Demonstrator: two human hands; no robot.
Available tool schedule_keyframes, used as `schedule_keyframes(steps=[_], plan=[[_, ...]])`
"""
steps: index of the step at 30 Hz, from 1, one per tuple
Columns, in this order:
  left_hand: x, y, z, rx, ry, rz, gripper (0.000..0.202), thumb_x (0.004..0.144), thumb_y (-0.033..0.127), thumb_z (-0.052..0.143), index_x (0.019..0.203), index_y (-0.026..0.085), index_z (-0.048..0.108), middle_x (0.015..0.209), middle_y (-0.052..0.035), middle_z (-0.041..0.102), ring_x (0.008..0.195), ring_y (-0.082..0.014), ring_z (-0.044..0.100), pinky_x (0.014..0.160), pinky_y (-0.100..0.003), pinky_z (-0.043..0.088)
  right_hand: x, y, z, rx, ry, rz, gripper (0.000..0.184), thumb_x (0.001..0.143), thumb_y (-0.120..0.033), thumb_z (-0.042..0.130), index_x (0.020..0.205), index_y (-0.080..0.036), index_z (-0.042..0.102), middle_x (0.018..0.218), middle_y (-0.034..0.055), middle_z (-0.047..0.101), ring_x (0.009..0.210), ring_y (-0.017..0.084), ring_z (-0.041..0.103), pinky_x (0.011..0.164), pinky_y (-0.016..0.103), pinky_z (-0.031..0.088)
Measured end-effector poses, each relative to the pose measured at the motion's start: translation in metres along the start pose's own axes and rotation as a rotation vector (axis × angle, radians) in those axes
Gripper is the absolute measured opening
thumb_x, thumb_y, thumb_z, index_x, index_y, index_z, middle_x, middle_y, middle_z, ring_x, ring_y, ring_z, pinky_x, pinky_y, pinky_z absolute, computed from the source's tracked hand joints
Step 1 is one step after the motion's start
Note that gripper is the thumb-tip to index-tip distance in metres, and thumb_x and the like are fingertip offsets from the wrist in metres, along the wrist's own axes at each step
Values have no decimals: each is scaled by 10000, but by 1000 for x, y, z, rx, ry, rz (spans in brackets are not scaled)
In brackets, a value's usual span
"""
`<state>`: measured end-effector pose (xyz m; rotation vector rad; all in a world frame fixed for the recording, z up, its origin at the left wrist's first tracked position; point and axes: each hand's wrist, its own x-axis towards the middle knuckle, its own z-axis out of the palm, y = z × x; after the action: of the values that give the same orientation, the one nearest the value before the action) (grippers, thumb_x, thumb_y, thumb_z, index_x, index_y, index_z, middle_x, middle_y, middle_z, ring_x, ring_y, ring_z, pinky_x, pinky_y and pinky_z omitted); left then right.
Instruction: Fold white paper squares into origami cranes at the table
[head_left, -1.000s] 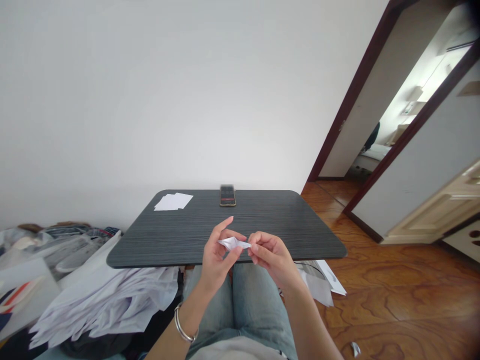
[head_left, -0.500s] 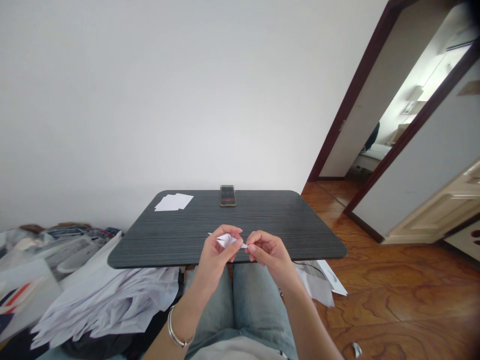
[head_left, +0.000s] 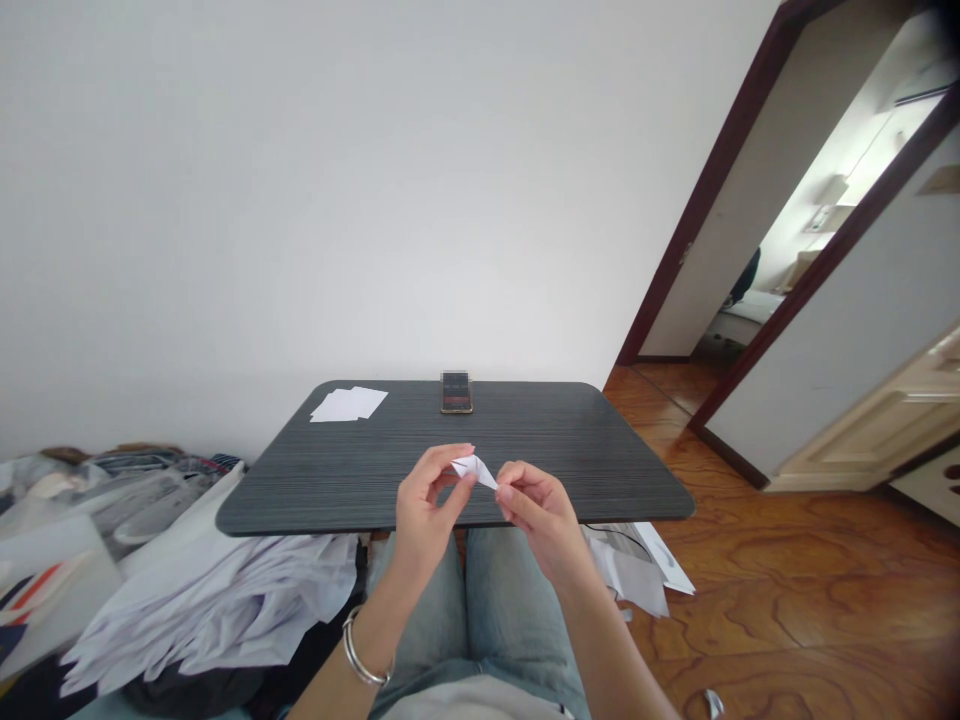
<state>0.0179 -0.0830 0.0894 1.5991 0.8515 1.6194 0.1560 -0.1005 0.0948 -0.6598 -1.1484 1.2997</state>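
Holding the folded paper (head_left: 476,468): lifted over the near part of the bench (head_left: 322,470), slung between two grips, broad folded end toward the left, narrow point slanting down to the right.
Left fingers (head_left: 444,457): bent in a loose curve, thumb and forefinger a little apart with the broad end caught between.
Right fingers (head_left: 523,473): drawn together at thumb and forefinger, pinching the narrow point; remaining ones curled in behind.
Narrow point: probably best gripped only at the very end and pressed lightly along the creases, without twisting; likely to crumple under a hard pull.
Broad end: best steadied by the edges, firmly enough to prevent slipping yet too gently to flatten the folds. Within easy reach of the bench, usable as a hard backing for sharpening any soft crease.
Bench: bearing a phone (head_left: 456,392) near the middle of the far edge and overlapping white sheets (head_left: 349,404) toward the far left corner.
White heap (head_left: 225,600): lying lower than the bench, at left, crumpled and layered; impossible to tell whether cloth or plastic.
Translucent wrapping (head_left: 184,488): spread farther left, seeming to enclose pale shoe-like shapes (head_left: 154,510); cannot tell whether sealed.
Cream cabinet (head_left: 900,430): standing at far right, apparently panelled; contents hidden.
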Motion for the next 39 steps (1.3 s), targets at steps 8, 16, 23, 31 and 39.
schedule_keyframes(steps=[8, 16, 23, 31, 39], plan=[[-1, 6, 2, 194, -148, 0, 118, 785, 152, 562, 858, 156, 655, 879, -61, 651, 758, -148, 605, 641, -221, 499, 0, -1, -3, -142, 5, -58, 147, 695, -264, 694, 743, -190, 577, 612, -35, 504, 523, 87, 409, 487, 208, 312], [0, 10, 0, 248, -236, -25, 98, 787, 150, 546, 814, 153, 640, 930, -76, 667, 773, -158, 620, 654, -230, 498, 2, -4, -7, -156, -73, -24, 124, 702, -290, 691, 710, -185, 626, 639, -5, 589, 586, 119, 496, 564, 240, 385], [2, 13, 0, 227, -270, -61, 130, 777, 143, 539, 834, 155, 655, 900, -80, 669, 748, -168, 620, 631, -236, 497, 1, -5, -10, -296, -121, -111, 100, 767, -292, 635, 751, -193, 643, 710, 16, 570, 658, 140, 500, 596, 257, 375], [1, 16, 2, 190, -290, -103, 139, 776, 178, 563, 851, 157, 678, 885, -77, 668, 712, -160, 605, 623, -235, 492, 1, -2, -6, -264, -34, -166, 177, 771, -329, 624, 668, -185, 610, 643, -7, 482, 614, 133, 444, 571, 248, 336], [1, 15, 5, 119, -311, -175, 201, 767, 234, 585, 912, 143, 690, 796, -65, 642, 706, -163, 575, 618, -243, 477, 2, 3, -3, -92, -11, -93, 212, 738, -352, 654, 634, -186, 571, 639, -13, 477, 722, 162, 502, 678, 261, 372]])
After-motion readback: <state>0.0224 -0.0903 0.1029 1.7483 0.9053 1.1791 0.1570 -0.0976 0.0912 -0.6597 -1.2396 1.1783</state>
